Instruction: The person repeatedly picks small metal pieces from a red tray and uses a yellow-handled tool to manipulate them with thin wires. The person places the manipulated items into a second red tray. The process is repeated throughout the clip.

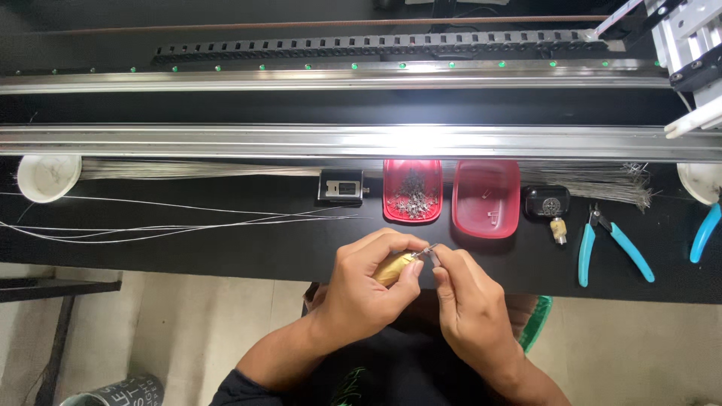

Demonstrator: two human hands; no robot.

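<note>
Both hands (421, 282) pinch yellow-handled tool (394, 268) — 2 grips.

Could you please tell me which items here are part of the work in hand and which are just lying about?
In use: left hand gripping yellow-handled tool; right hand pinching small metal part; red tray of metal parts.

Lying about: blue-handled cutters, near-empty red tray, white dish, loose wires.

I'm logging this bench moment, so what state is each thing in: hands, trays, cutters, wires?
left hand: closed around a yellow-handled tool
right hand: pinching a small metal piece at the tool's tip
left red tray: holds a heap of small metal parts
right red tray: nearly empty
blue-handled cutters: lying on the black table, handles spread
loose wires: lying flat
</note>
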